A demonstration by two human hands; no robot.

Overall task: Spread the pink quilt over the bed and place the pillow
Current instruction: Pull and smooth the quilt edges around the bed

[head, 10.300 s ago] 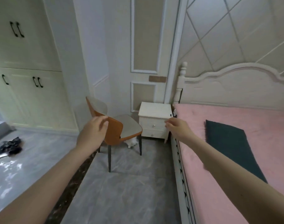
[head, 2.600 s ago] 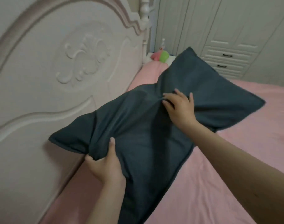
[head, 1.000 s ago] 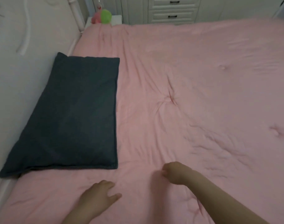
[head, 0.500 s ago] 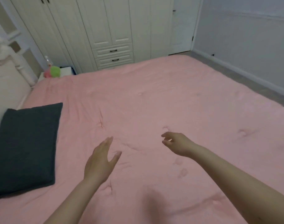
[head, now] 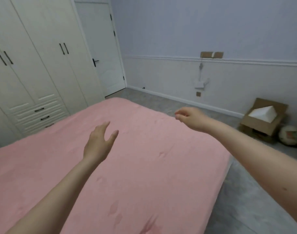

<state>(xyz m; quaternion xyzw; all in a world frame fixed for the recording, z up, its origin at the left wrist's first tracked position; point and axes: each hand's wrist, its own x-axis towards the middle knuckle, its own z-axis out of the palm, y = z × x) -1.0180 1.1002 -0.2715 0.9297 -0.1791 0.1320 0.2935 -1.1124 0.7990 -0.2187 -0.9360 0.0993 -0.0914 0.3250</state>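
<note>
Both hands free, left hand (head: 100,146) spread, right hand (head: 190,117) loosely curled, over the quilt (head: 144,174) (flat to bed's foot corner); pillow not in shot.

Both bare forearms extended forward, left hand (head: 100,142) raised, fingers straight, thumb splayed, holding nothing, right hand (head: 189,117) farther out, fingers loosely curled downward, empty

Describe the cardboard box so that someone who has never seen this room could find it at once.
Follow the pale far wall to the right, down to the grey floor beyond the bed's pink quilt. The cardboard box stands there, flaps open, with a white block inside. A round patterned ball lies beside it.
</note>
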